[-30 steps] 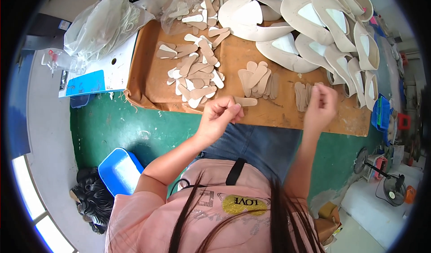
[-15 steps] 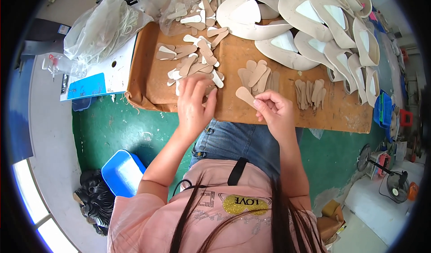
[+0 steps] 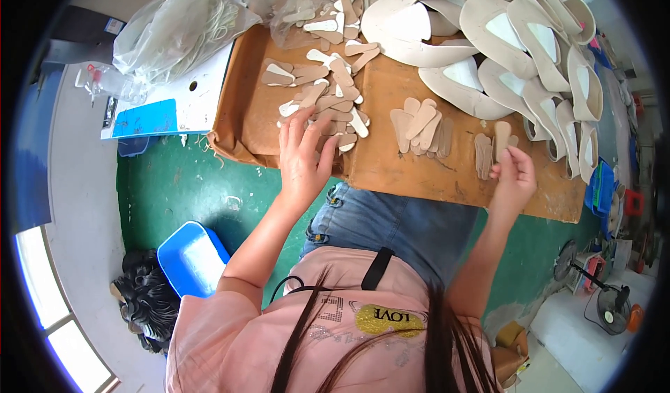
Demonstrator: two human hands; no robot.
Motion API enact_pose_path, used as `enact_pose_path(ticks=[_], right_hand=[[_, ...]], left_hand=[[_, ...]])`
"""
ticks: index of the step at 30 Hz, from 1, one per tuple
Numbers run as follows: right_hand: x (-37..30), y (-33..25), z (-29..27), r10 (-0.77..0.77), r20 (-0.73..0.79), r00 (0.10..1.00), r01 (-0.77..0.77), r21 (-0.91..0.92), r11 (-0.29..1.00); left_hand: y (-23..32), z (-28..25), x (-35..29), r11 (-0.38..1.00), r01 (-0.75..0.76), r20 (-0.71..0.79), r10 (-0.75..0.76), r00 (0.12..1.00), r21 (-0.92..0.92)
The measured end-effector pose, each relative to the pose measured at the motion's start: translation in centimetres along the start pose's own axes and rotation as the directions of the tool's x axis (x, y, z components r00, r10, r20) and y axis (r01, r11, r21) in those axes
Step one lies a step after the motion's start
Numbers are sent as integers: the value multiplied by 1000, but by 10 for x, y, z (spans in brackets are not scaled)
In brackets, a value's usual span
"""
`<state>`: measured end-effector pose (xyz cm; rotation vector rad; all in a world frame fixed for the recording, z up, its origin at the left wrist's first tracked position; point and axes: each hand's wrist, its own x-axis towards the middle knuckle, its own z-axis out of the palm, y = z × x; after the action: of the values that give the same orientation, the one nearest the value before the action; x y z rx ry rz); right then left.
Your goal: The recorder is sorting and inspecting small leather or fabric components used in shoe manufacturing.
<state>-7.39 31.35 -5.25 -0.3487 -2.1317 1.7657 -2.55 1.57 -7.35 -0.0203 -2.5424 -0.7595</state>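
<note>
Between the fingertips of my right hand (image 3: 515, 175) is a tongue-shaped beige pad (image 3: 502, 135), upright over a small stack of similar pads (image 3: 482, 159) at the right of the brown-covered table (image 3: 377, 159). My left hand (image 3: 301, 161) has its fingers apart, with the fingertips on the near side of a loose heap of pads (image 3: 340, 76), some showing white faces. Whether those fingertips grip a pad cannot be made out. In the middle, between both hands, a fanned pile of pads (image 3: 421, 126) lies on the cover.
Beige shoe uppers (image 3: 481, 34) overlap across the far right of the table. Clear plastic bags (image 3: 174, 41) sit at the far left, beside a white board with a blue patch (image 3: 146, 119). A blue bin (image 3: 192, 257) stands on the green floor at lower left.
My right hand has carried the pad rightward, from near the middle pile to the right stack, turning it more upright. My left hand stays by the loose heap. The view has shifted slightly.
</note>
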Motion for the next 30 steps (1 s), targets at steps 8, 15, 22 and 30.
enact_pose_path(ticks=[8,15,22,30], right_hand=[[-33,-20,51,-540,204,816,577,-334,745],[-68,-17,132,-530,634,564,782,-204,589],[-63,-15,133,-646,571,506,823,-95,560],[-72,-18,121,-615,635,469,821,-56,568]], left_hand=[[-1,-1,-8,999,-4,35,5,999,-34],[1,-1,-4,994,-105,90,103,991,9],[6,14,-10,996,-71,100,67,993,46],[0,14,1,993,-40,62,34,998,110]])
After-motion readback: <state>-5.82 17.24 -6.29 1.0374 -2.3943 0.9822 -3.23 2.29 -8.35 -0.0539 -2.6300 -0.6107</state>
